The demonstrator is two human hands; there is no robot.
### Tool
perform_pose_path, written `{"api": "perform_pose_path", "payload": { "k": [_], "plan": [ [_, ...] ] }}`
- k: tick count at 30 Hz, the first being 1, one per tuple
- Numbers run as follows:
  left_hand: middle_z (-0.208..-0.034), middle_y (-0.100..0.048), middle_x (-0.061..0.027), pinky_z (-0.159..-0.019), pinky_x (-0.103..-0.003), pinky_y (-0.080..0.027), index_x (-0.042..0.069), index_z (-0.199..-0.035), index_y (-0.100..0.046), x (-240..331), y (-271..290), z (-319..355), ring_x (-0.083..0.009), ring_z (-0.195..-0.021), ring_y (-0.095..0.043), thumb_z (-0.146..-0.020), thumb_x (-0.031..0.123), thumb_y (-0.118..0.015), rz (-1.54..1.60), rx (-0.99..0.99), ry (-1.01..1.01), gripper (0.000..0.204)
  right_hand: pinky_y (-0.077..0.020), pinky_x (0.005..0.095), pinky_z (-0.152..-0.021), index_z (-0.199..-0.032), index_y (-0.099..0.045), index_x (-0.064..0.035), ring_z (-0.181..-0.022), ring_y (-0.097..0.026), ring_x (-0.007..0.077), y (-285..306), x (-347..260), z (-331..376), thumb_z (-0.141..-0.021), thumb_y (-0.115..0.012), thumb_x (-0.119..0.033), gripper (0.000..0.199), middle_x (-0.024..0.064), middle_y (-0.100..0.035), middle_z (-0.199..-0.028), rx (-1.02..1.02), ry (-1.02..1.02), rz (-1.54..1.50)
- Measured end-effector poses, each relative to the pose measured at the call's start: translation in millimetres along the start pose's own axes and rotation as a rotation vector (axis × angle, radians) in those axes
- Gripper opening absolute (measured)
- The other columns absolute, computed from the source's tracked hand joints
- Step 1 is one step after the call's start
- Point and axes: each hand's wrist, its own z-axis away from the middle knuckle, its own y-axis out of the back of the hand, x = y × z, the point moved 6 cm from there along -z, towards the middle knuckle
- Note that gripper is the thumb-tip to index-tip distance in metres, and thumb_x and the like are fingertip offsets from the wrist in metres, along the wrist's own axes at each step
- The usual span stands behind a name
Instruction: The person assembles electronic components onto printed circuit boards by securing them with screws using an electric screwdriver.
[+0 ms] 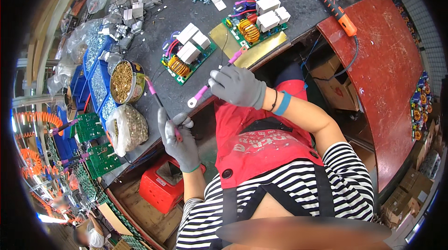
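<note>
1. We pinch a pink-sleeved lead [204,92] in our gloved right hand [237,86], ring lug hanging over the bench edge.
2. Our left hand [179,140] is closed on a second lead [158,100].
3. Two boards [189,54] lie just beyond; a screw tin [127,82] sits left.

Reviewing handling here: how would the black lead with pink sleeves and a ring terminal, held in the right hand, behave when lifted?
Probably floppy: the lead curves between its pink sleeves rather than running straight. Likely light, since the gloved right hand pinches it with fingertips alone. Its ring terminal hangs free below, so it may swing. The left hand grips a similar pink-sleeved lead.
</note>
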Motion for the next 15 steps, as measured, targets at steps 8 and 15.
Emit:
{"api": "perform_pose_path", "payload": {
  "k": [8, 15],
  "plan": [
    [-0.130, -0.051, -0.0272, -0.097, -0.043, -0.046, -0.007, -0.138, -0.031, 19, 6, -15, -0.0356, -0.115, -0.057, -0.099, 0.035, -0.042, -0.153, -0.024, -0.285, 0.058, -0.0492, 0.0292, -0.057, -0.094, -0.060, -0.0084, -0.080, -0.059, 0.0201, -32, 30, 0, -0.074, -0.060, -0.015, 0.021, 0.0049, -0.059, -0.092, -0.117, -0.049, 0.014],
    [-0.099, -0.067, -0.0143, -0.073, -0.035, -0.051, 0.000, -0.117, -0.058, 25, 24, -44, -0.0200, -0.089, -0.066, -0.094, 0.014, -0.055, -0.893, -0.029, -0.198, 0.027, -0.0505, 0.0347, -0.066, -0.099, -0.060, -0.0076, -0.083, -0.060, 0.0247, -58, 41, 6, -0.077, -0.065, -0.015, 0.024, 0.0068, -0.061, -0.094, -0.257, -0.163, -0.059]
  ]
}}
